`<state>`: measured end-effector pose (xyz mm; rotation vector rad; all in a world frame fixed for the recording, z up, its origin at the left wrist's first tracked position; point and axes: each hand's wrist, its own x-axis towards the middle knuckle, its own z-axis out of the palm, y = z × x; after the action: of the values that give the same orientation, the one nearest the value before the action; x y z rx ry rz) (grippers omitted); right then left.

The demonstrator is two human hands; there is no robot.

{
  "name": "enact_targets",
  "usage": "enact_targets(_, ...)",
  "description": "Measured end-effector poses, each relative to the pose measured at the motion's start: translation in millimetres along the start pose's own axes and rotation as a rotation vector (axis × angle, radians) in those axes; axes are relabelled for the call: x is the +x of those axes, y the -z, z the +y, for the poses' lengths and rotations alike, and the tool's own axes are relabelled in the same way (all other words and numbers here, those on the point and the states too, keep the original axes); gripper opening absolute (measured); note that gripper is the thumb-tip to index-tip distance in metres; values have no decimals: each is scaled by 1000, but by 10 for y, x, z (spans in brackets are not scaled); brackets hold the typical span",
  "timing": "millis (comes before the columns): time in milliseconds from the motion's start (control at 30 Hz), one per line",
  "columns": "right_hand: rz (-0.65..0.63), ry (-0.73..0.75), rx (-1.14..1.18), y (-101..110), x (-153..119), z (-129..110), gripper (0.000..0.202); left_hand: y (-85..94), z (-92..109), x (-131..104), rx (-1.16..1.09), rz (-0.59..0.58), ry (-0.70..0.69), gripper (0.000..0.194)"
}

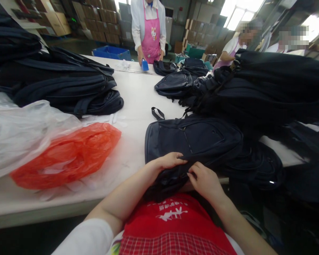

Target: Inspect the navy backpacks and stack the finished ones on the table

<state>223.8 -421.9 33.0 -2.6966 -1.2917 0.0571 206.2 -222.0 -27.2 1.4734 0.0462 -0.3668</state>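
A dark navy backpack (164, 140) lies on its back at the table's front edge, its front panel and zipper facing up and a loop strap at its far left. My left hand (171, 160) grips the near side of the backpack, with the fingers partly hidden behind its fabric. Just to the right, my right hand (204, 179) is closed in a pinch at the same near edge. The small part between its fingertips is too dark to make out apart from the bag's fabric.
Dark backpacks are piled on the right (276, 88) and on the left (55, 78). A red plastic bag (79, 156) and clear plastic (23, 131) lie on the white table (134, 95). Across it, a person in a pink apron (152, 35) holds a blue object (145, 65).
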Motion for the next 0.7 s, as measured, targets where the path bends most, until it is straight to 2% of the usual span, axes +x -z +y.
enact_targets(167, -58, 37, 92, 23, 21, -68, 12, 11, -23, 14, 33, 9, 0, 41)
enact_targets(300, -53, -4, 121, -16, 10, -149, 27, 10, -36, 20, 14, 15, -1, 41)
enact_targets(433, -79, -5, 156, -60, 6, -157, 19, 5, -37, 18, 3, 8, -5, 40)
enact_targets(600, -121, 83, 130, -26, 13, -102, 13, 7, -40, 14, 3, -5, -8, 41)
enact_targets(700, -99, 133, 152, -30, 16, -88, 9, 5, -44, 17, 10, -9, -3, 42)
